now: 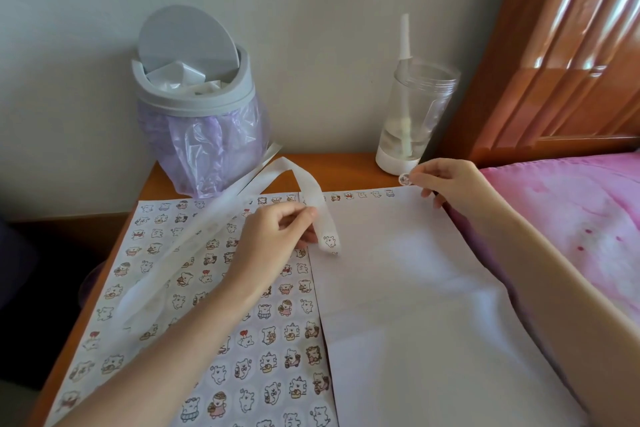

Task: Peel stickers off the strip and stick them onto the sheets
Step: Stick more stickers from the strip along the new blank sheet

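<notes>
Strip: we see the long white backing strip (pixel 242 215) looping up from the lower left, arching near the table's back edge and coming down to a curled end that carries one bear sticker.
Left hand: our left hand (pixel 273 236) closes thumb and fingers on the strip just above that curled end, over the seam between the two sheets.
Right hand: our right hand (pixel 446 180) pinches a small round bear sticker (pixel 403 179) between its fingertips, at the top right corner of the right sheet.
Right sheet: the large white paper sheet (pixel 415 288) has a single row of stickers along its top edge; below that it is bare down to the bottom.
Left sheet: the white sheet covered in rows of bear stickers (pixel 273 357) has little free room.
Table: the orange wooden table (pixel 346 166) shows only as a narrow band behind the sheets.
Back edge: a grey swing-lid bin with a purple liner (pixel 201 114) and a clear plastic bottle with a straw (pixel 412 114) stand against the wall.
Right side: the pink bedding (pixel 571 218) lies just beside the right sheet's edge.
</notes>
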Motion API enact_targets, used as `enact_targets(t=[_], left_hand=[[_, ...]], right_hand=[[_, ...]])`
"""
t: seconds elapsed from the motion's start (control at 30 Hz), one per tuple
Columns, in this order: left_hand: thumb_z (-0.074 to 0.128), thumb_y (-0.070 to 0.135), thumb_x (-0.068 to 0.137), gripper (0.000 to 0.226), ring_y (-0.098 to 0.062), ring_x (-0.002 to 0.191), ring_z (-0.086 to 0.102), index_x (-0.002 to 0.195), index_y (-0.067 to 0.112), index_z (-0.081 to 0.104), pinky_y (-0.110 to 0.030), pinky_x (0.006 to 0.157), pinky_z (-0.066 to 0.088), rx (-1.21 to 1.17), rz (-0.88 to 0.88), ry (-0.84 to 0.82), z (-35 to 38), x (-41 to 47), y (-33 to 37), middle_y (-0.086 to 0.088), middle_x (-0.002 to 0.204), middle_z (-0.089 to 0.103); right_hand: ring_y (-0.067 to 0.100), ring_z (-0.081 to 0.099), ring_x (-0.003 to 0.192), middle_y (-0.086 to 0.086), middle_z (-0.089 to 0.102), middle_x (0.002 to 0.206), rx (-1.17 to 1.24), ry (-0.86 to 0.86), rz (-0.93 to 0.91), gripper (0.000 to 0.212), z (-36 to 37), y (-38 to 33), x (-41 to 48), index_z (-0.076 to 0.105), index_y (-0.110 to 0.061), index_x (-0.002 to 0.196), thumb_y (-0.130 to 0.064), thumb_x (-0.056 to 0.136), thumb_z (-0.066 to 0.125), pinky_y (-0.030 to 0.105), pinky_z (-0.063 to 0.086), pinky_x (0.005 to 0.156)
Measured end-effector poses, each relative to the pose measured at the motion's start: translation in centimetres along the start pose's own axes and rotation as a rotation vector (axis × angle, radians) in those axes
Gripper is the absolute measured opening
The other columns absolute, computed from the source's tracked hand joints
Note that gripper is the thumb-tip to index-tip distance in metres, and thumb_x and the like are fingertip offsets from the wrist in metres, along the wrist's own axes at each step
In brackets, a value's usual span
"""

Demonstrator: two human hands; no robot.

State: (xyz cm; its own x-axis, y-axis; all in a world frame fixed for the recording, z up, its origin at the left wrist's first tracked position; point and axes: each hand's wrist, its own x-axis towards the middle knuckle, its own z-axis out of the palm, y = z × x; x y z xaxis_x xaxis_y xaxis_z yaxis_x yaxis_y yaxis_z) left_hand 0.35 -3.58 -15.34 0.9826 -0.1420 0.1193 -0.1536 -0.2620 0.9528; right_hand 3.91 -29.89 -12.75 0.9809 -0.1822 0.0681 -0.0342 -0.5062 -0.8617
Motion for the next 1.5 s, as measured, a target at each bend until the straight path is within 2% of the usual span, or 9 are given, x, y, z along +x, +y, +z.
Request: enact_targets(t=[0.17,0.3,0.5,0.67,0.77,1.07,1.2,1.37,1.5], left_hand=[[0.057,0.018,0.092,0.014,0.000,0.066,0.067,0.088,0.022,0.069,-0.009,0.058,0.052,0.027,0.003,-0.004,0.0,0.0,-0.1,0.003,0.076,0.072],[0.057,0.017,0.091,0.015,0.002,0.064,0.066,0.085,0.022,0.069,-0.009,0.057,0.051,0.033,0.000,-0.001,0.0,0.1,-0.2,0.005,0.074,0.071],[0.056,0.017,0.092,0.015,0.002,0.064,0.066,0.090,0.016,0.071,-0.008,0.056,0.049,0.054,-0.003,0.003,0.1,0.3,-0.5,0.003,0.075,0.071],[0.056,0.018,0.092,0.015,0.003,0.063,0.065,0.091,0.015,0.070,-0.008,0.057,0.049,0.064,-0.003,-0.001,0.1,0.2,-0.5,0.003,0.074,0.071],[0.056,0.019,0.092,0.014,0.004,0.064,0.065,0.092,0.016,0.070,-0.007,0.056,0.049,0.076,0.001,-0.004,0.1,0.2,-0.4,0.004,0.074,0.071],[0.055,0.019,0.092,0.017,0.002,0.064,0.065,0.092,0.012,0.071,-0.007,0.057,0.049,0.092,0.013,-0.002,0.0,0.2,-0.5,0.001,0.075,0.071],[0.055,0.018,0.092,0.016,0.004,0.064,0.065,0.090,0.014,0.070,-0.007,0.057,0.049,0.095,0.013,-0.003,0.0,0.2,-0.5,0.002,0.075,0.070],[0.055,0.019,0.092,0.016,0.002,0.066,0.065,0.091,0.013,0.070,-0.007,0.057,0.049,0.100,0.016,0.001,0.1,0.3,-0.5,0.002,0.075,0.071],[0.055,0.019,0.092,0.016,0.003,0.065,0.065,0.091,0.014,0.070,-0.007,0.057,0.049,0.104,0.014,0.001,0.1,0.3,-0.5,0.002,0.075,0.071]], right_hand=[[-0.001,0.050,0.043,0.000,0.061,0.067,-0.076,-0.073,0.031,0.004,-0.3,1.0,1.3,0.068,-0.004,0.087,-0.008,0.086,0.066,0.014,0.040,0.040],[0.008,0.048,0.047,-0.007,0.061,0.057,-0.152,-0.093,0.037,0.010,0.0,1.5,1.9,0.068,-0.014,0.077,-0.009,0.085,0.067,0.020,0.040,0.042],[0.011,0.044,0.045,-0.008,0.061,0.057,-0.161,-0.071,0.020,0.007,0.2,2.0,2.0,0.068,-0.010,0.078,-0.008,0.085,0.066,0.023,0.037,0.042],[0.001,0.050,0.045,-0.005,0.061,0.064,-0.208,-0.045,-0.031,0.006,0.5,2.0,2.0,0.066,-0.009,0.080,-0.006,0.085,0.065,0.008,0.035,0.040],[-0.008,0.051,0.043,-0.005,0.060,0.066,-0.225,-0.042,-0.054,0.005,0.6,2.1,2.0,0.067,-0.006,0.083,-0.004,0.085,0.064,0.006,0.034,0.040],[0.009,0.056,0.064,-0.002,0.065,0.074,-0.280,-0.020,-0.096,0.009,0.8,2.7,2.3,0.067,-0.014,0.079,-0.007,0.084,0.065,0.012,0.043,0.054],[0.005,0.054,0.062,-0.006,0.064,0.072,-0.278,-0.016,-0.099,0.009,0.8,2.7,2.4,0.067,-0.014,0.078,-0.007,0.083,0.065,0.007,0.041,0.051],[0.003,0.056,0.066,-0.009,0.064,0.072,-0.290,0.001,-0.114,0.007,0.9,2.6,2.2,0.069,-0.012,0.080,-0.006,0.083,0.065,0.015,0.043,0.062],[0.003,0.055,0.065,-0.008,0.064,0.070,-0.321,0.025,-0.125,0.006,1.1,2.7,2.1,0.069,-0.013,0.078,-0.008,0.081,0.068,0.007,0.040,0.059]])
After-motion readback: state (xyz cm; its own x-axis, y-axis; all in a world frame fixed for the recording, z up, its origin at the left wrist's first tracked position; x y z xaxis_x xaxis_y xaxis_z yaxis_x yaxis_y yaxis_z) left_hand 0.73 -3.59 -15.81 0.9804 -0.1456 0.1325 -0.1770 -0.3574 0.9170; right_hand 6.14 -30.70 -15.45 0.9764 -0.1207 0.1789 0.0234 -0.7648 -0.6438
